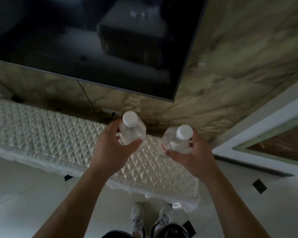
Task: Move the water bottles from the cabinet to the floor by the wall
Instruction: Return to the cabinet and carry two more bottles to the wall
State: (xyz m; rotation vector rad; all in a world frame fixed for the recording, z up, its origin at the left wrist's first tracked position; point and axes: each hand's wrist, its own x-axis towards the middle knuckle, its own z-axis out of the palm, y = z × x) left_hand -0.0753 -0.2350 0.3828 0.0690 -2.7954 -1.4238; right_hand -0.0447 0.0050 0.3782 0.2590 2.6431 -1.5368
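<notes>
Two clear plastic water bottles with white caps stand upright over the right end of the low cabinet (41,127), whose top is covered by a quilted cream cloth. My left hand (110,148) is wrapped around the left bottle (132,131). My right hand (191,155) grips the right bottle (175,141), which has a red-edged label. Whether the bottles touch the cabinet top or hang just above it is not clear.
A large dark TV (93,40) hangs on the marble-patterned wall (230,74) above the cabinet, with a cable running down to a socket. Pale tiled floor (33,194) lies in front; my shoes (151,219) stand close to the cabinet's right end. A framed doorway (265,134) is at right.
</notes>
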